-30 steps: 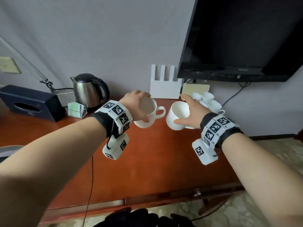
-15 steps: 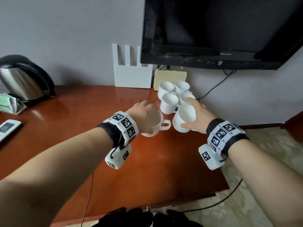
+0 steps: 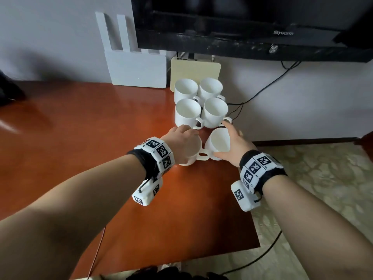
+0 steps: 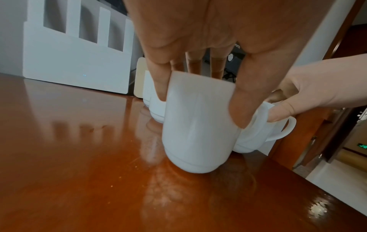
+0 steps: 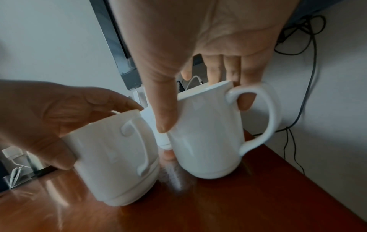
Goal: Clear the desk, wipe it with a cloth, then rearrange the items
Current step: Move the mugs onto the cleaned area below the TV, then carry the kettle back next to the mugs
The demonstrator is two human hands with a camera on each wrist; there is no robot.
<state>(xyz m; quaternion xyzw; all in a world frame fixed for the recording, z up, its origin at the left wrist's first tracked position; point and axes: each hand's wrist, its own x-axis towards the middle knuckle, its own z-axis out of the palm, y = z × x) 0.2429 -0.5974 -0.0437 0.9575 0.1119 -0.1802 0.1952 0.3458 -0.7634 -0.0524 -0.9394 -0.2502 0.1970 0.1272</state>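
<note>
My left hand [image 3: 181, 140] grips a white mug [image 3: 192, 156] from above by its rim, fingers down its sides; the left wrist view shows this mug [image 4: 196, 125] tilted, its base just at the red-brown desk [image 3: 80, 148]. My right hand [image 3: 232, 146] grips a second white mug [image 3: 219, 142] the same way, thumb on one side and fingers on the far side; that mug [image 5: 210, 130] is at the desk near its right edge. Both held mugs are side by side, just in front of a cluster of several white mugs [image 3: 199, 102].
A white router [image 3: 137, 67] and a cream box [image 3: 195, 71] stand against the wall behind the mugs. A black TV [image 3: 252, 25] hangs above, with cables [image 3: 262, 91] dropping to the right. The desk's right edge [image 3: 250, 203] is close to my right wrist.
Both hands have carried their mugs to the right and forward, down to the desk in front of the mug cluster. The view has turned right, so the kettle is out of sight.
</note>
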